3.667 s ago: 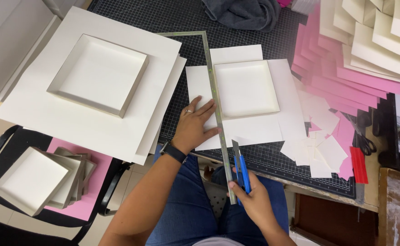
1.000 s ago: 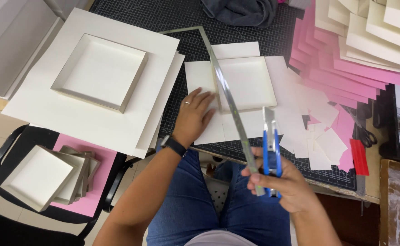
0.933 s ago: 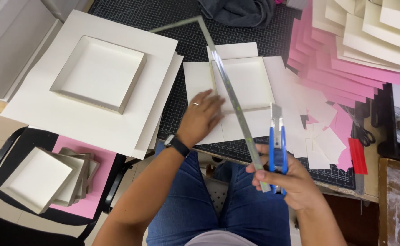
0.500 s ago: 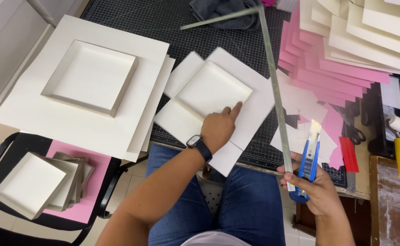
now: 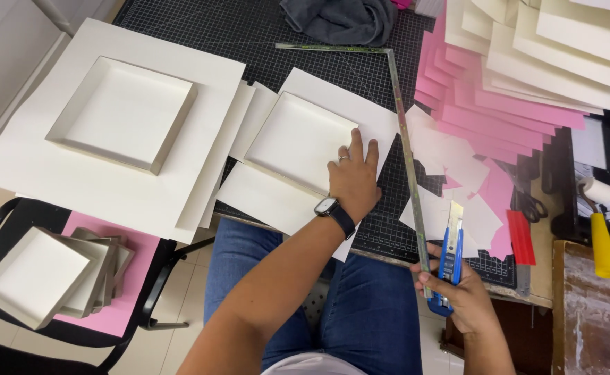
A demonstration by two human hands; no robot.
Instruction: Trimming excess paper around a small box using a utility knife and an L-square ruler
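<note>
My left hand (image 5: 353, 179), a watch on its wrist, lies flat on the right corner of a shallow white box tray (image 5: 298, 141) that sits on a white sheet (image 5: 263, 201), both turned at an angle on the black cutting mat (image 5: 249, 31). At the mat's near right edge, my right hand (image 5: 463, 295) grips a blue utility knife (image 5: 450, 255) with its blade out, together with the near end of a long metal L-square ruler (image 5: 403, 135). The ruler runs up the mat to the right of the sheet, its short arm pointing left at the top.
A larger white tray (image 5: 121, 111) rests on big white sheets at left. Pink and cream sheets (image 5: 527, 76) pile up at right, with white offcuts (image 5: 458, 167), scissors (image 5: 527, 201), a red strip and a yellow-handled tool (image 5: 602, 243). Stacked trays (image 5: 34, 274) sit on a chair; grey cloth (image 5: 340, 17) lies at the back.
The ruler has swung off the tray to its right side, carried with the knife in my right hand. The tray and sheet have been rotated under my left hand.
</note>
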